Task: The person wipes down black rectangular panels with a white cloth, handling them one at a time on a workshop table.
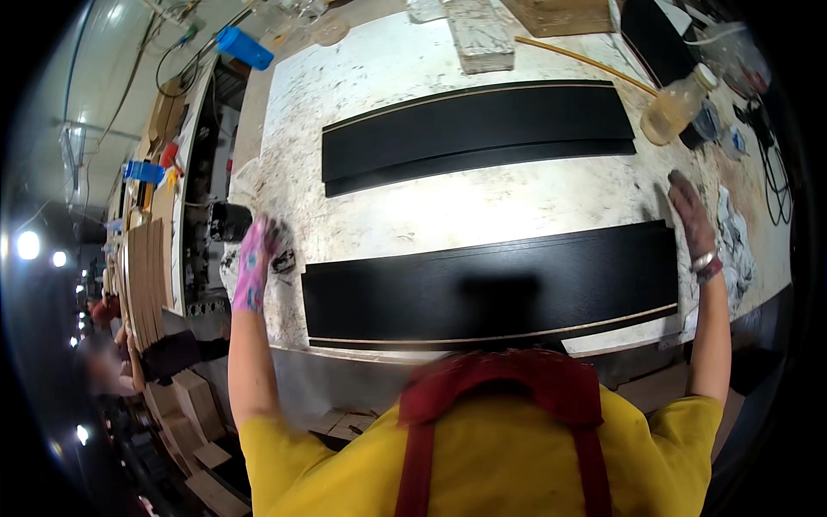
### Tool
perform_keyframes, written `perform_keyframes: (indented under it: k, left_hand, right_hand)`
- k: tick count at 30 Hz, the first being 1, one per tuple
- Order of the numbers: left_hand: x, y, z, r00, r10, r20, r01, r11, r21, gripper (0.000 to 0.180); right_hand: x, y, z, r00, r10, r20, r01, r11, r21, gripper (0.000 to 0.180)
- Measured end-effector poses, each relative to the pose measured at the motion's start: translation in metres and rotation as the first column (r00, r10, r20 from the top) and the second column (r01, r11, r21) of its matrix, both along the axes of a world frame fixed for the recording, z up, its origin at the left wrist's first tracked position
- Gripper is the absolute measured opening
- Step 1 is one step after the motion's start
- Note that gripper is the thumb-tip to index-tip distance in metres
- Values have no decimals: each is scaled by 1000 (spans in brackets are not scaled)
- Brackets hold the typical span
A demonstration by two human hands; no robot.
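Two long black panel stacks lie on the table, the near panel [482, 280] in front and the far panels [474, 129] behind, both with a thin pale line along one edge. My left hand [256, 258], in a pink patterned glove, is beside the left end of the near panel, its fingers stretched forward and partly dark. It is close to a black container [230, 222] and a black-stained patch. My right hand [693, 217], in a dark-stained glove with a band at the wrist, is by the near panel's right end. Its fingers reach forward, and nothing shows in them.
A bottle of yellowish liquid [679, 105] and a dark cup [699, 125] stand at the far right. A crumpled white cloth [734, 246] lies beyond my right wrist. A thin yellow stick [586, 65] and a pale block [479, 43] lie behind. Another person [116, 362] is at the left.
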State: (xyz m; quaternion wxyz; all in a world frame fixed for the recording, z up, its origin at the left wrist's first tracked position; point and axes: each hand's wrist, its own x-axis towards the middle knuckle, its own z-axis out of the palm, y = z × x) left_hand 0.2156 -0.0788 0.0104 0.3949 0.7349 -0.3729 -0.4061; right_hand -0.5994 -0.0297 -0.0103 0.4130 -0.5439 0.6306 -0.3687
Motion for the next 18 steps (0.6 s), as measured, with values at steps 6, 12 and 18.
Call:
perform_keyframes:
  k: [6, 12, 18]
  left_hand:
    - [-90, -103, -13, 977, -181, 109, 162, 974, 160, 69]
    - [-104, -131, -39, 936, -267, 228, 215, 950, 228, 78]
    - [-144, -142, -13, 733, -357, 579, 243, 932, 268, 74]
  right_hand:
    - [-26, -145, -70, 909, -39, -415, 45, 999, 5, 75]
    - [52, -173, -63, 855, -105, -509, 187, 976, 113, 79]
    - [78, -150, -19, 685, -176, -707, 271, 962, 22, 76]
